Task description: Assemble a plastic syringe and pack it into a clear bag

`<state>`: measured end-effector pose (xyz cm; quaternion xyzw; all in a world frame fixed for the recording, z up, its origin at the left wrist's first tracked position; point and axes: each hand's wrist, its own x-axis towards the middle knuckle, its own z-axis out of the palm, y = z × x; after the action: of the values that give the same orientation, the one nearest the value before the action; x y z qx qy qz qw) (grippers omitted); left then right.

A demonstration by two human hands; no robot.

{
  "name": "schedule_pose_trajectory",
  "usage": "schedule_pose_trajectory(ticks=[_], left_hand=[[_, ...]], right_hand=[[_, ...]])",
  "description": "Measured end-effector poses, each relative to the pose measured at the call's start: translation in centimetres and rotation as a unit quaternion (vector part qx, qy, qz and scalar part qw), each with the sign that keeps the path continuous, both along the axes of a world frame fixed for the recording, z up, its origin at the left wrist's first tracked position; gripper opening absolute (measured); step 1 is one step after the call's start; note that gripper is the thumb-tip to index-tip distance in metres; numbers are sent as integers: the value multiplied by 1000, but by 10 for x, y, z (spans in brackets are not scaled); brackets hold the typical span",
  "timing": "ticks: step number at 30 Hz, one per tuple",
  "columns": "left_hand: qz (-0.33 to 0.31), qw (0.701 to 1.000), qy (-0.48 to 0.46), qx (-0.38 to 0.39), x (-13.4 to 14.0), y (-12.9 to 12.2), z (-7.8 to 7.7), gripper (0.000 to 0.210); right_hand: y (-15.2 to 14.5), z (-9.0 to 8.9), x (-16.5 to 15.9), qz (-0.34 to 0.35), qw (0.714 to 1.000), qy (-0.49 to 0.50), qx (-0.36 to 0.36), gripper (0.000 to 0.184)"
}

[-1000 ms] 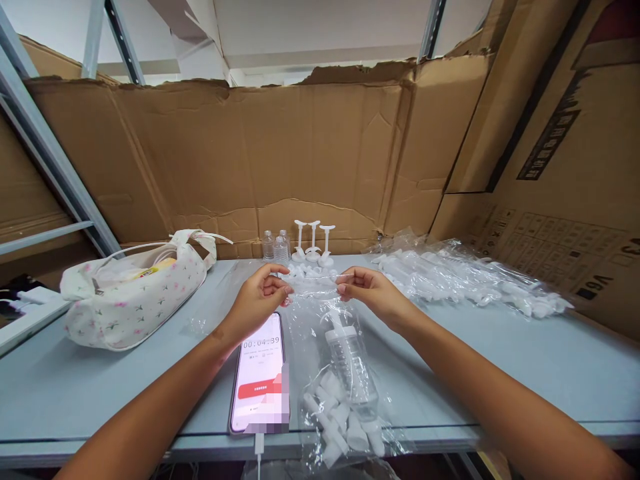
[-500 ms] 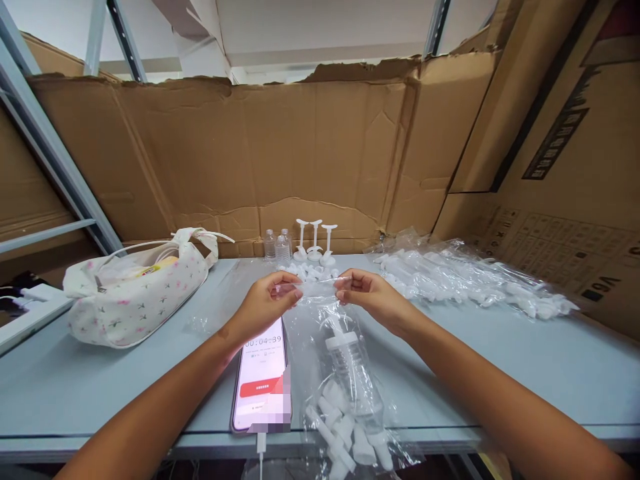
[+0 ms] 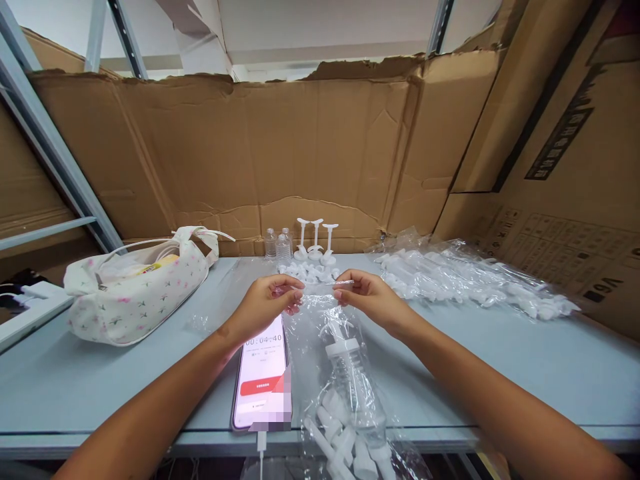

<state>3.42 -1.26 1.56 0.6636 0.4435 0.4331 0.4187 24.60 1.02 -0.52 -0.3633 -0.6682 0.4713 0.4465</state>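
Observation:
A clear plastic bag [image 3: 313, 333] lies on the grey table [image 3: 525, 360] in front of me, its lower end hanging over the near edge. Inside it are a clear bottle with a white cap [image 3: 353, 380] and several small white plastic parts [image 3: 345, 443]. My left hand [image 3: 265, 303] pinches the bag's top edge on the left. My right hand [image 3: 367, 297] pinches the same edge on the right, so the mouth is stretched between my fingertips.
A phone [image 3: 261, 377] showing a timer lies left of the bag, with a cable at its near end. A floral fabric pouch [image 3: 135, 293] sits at the left. Filled clear bags [image 3: 470, 277] lie at the right; small bottles [image 3: 277, 245] and white stands [image 3: 315, 240] stand against the cardboard wall.
My hands have come closer together along the bag's top edge. The bag with its bottle has slid toward me, lower in view. The phone timer went from 00:04:39 to 00:04:40.

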Motion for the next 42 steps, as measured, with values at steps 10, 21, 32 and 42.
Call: schedule_pose_trajectory(ticks=[10,21,32,42], left_hand=[[-18,995,96,-10,-7,4,-2,21],[-98,954,275,64,1,-5,4,19],[-61,950,292,95,10,-7,3,18],[-33,937,332,107,13,-14,9,18]], right_hand=[[3,-5,-1,14,1000,-7,2,17],[-7,-7,-12,49,997,-58,31,10],[-11,-3,-15,17,991,-128,32,12],[-10,-7,-17,26,992,-124,22,15]])
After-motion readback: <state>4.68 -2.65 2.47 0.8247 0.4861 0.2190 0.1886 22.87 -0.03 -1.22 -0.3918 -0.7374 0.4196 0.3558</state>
